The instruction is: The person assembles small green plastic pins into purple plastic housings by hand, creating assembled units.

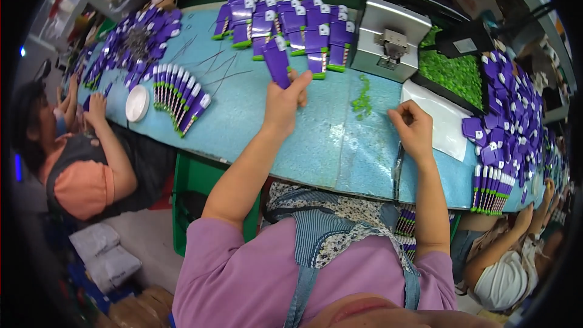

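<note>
Along the blue tabletop (316,146), places were taken from the grey metal machine (393,39) standing at its far side. Well to the machine's left, a heap of purple pieces (159,30) was piled, and a round white dish (138,103) and a fanned row of purple-and-green pieces (181,94) were set out to its near left. Just left of the machine, overlapping purple cases (316,36) were laid in rows, most green ends turned toward the person.

To the machine's near left, one purple case (276,64) was held by its near end in the left hand (284,103), apparently pinched between thumb and fingers. Its long axis was pointed away from the person, the far end tipped slightly leftward, so that it was aimed past the machine rather than at it.

On the machine's near side, green bits (363,100) were scattered, to the right of the held case and between both hands. The right hand (416,127), to the machine's near right, was judged the nearer to them; its fingers were curled, thumb close to forefinger, but whether anything was pinched could not be told. Right of the machine, more green bits were contained in a black tray (449,99), with a white sheet (434,121) placed before it.
</note>
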`<state>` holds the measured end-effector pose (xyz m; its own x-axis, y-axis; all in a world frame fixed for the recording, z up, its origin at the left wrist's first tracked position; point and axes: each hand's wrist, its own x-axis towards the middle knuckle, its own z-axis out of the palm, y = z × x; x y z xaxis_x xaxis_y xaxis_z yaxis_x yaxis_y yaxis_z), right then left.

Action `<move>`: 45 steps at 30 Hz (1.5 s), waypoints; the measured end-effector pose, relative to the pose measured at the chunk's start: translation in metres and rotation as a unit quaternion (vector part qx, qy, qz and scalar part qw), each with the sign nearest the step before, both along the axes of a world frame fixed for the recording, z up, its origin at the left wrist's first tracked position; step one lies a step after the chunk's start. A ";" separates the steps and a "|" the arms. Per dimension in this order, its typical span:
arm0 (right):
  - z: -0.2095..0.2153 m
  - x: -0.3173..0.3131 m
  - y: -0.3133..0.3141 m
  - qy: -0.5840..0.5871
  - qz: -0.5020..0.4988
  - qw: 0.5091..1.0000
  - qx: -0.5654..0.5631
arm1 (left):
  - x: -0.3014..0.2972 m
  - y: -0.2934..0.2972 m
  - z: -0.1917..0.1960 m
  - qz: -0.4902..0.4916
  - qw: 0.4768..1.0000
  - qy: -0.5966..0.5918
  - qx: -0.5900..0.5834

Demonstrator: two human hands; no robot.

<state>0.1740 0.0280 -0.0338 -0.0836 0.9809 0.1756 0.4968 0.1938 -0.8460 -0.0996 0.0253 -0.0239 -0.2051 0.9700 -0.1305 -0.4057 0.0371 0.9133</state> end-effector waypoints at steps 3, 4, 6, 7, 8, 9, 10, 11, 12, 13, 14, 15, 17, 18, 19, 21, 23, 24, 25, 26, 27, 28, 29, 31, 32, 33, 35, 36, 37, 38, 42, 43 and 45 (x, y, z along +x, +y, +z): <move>-0.003 0.001 0.004 -0.006 0.012 1.000 -0.003 | -0.005 0.001 -0.002 0.012 1.000 0.029 0.003; -0.002 0.000 0.005 -0.001 0.012 1.000 -0.006 | -0.006 0.002 -0.003 0.027 0.997 0.074 0.022; 0.000 0.000 0.005 0.001 0.009 1.000 -0.011 | -0.011 0.007 0.002 0.080 0.994 0.072 0.030; -0.001 0.002 0.004 -0.001 0.006 1.000 -0.005 | -0.014 0.010 0.008 0.097 0.992 0.071 0.028; -0.001 0.004 0.002 -0.004 0.001 1.000 0.002 | -0.022 0.015 0.016 0.099 0.991 0.081 0.026; 0.003 0.005 -0.004 -0.004 -0.001 1.000 0.000 | -0.039 0.019 0.024 0.093 0.985 0.140 0.027; 0.009 0.005 -0.011 -0.008 0.002 1.000 0.007 | -0.060 0.026 0.030 0.088 0.976 0.200 0.028; 0.001 -0.002 0.002 -0.014 0.014 1.000 -0.015 | -0.088 0.053 0.011 0.159 0.932 0.326 -0.010; 0.000 -0.002 0.001 -0.011 0.015 1.000 -0.019 | -0.108 0.069 0.005 0.222 0.866 0.448 -0.019; -0.001 0.000 -0.003 -0.021 0.014 1.000 -0.015 | -0.117 0.079 0.007 0.248 0.820 0.515 -0.019; 0.000 0.001 -0.006 -0.030 0.016 0.999 -0.010 | -0.126 0.086 0.011 0.273 0.768 0.579 -0.018; 0.002 0.001 -0.008 -0.027 0.012 0.999 -0.012 | -0.137 0.095 0.008 0.269 0.747 0.607 -0.047; 0.004 0.003 -0.009 -0.033 0.014 0.999 -0.002 | -0.138 0.104 0.008 0.221 0.744 0.623 -0.096; 0.005 0.003 -0.010 -0.035 0.004 0.999 -0.009 | -0.144 0.108 0.003 0.224 0.723 0.648 -0.085; 0.006 0.002 -0.009 -0.015 0.006 1.000 -0.010 | -0.149 0.112 0.003 0.207 0.742 0.631 -0.087; 0.008 0.005 -0.006 -0.003 0.018 1.000 -0.020 | -0.158 0.114 0.002 0.203 0.749 0.625 -0.089; 0.013 0.004 -0.005 -0.001 0.006 1.000 -0.022 | -0.152 0.116 0.005 0.212 0.725 0.649 -0.088; 0.018 -0.001 -0.004 0.006 0.013 1.000 -0.009 | -0.152 0.116 0.008 0.214 0.711 0.664 -0.090; 0.023 -0.005 -0.002 -0.002 0.045 0.999 0.011 | -0.161 0.118 0.003 0.208 0.730 0.643 -0.099; 0.026 -0.009 -0.002 -0.011 0.070 0.997 0.015 | -0.172 0.117 -0.002 0.202 0.760 0.611 -0.088; 0.028 -0.011 -0.001 -0.023 0.092 0.995 0.020 | -0.169 0.118 -0.004 0.195 0.791 0.576 -0.077; 0.026 -0.013 0.001 -0.018 0.115 0.992 0.039 | -0.164 0.116 -0.005 0.203 0.811 0.545 -0.060; 0.026 -0.016 0.004 -0.020 0.112 0.993 0.033 | -0.164 0.118 -0.006 0.186 0.845 0.500 -0.037; 0.027 -0.023 0.007 -0.036 0.154 0.986 0.058 | -0.154 0.112 0.004 0.167 0.903 0.393 -0.047; 0.025 -0.023 0.008 -0.035 0.151 0.987 0.050 | -0.138 0.107 0.015 0.174 0.927 0.330 -0.039; 0.023 -0.025 0.010 -0.055 0.170 0.983 0.033 | -0.122 0.100 0.026 0.184 0.946 0.267 -0.029; 0.018 -0.028 0.014 -0.075 0.189 0.979 0.014 | -0.108 0.087 0.034 0.160 0.972 0.171 0.017; 0.016 -0.028 0.014 -0.095 0.198 0.975 0.027 | -0.098 0.079 0.038 0.147 0.981 0.122 0.044; 0.015 -0.027 0.014 -0.115 0.208 0.971 0.041 | -0.084 0.066 0.042 0.123 0.987 0.089 0.055; 0.014 -0.027 0.014 -0.116 0.208 0.971 0.037 | -0.074 0.055 0.041 0.060 0.995 0.051 0.053; 0.010 -0.028 0.014 -0.127 0.202 0.969 0.064 | -0.007 0.014 0.029 -0.026 1.000 -0.002 -0.008; 0.010 -0.027 0.014 -0.131 0.201 0.968 0.072 | 0.009 0.007 0.031 -0.065 0.997 0.014 -0.026; 0.020 -0.027 0.013 -0.095 0.198 0.973 0.067 | 0.032 -0.005 0.036 -0.124 0.989 0.050 -0.069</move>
<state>0.1470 0.0408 -0.0142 -0.4945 0.8339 0.2450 0.5046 0.5050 -0.7002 -0.0677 0.0201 0.0121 0.0176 0.9662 -0.2571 -0.2761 0.2518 0.9276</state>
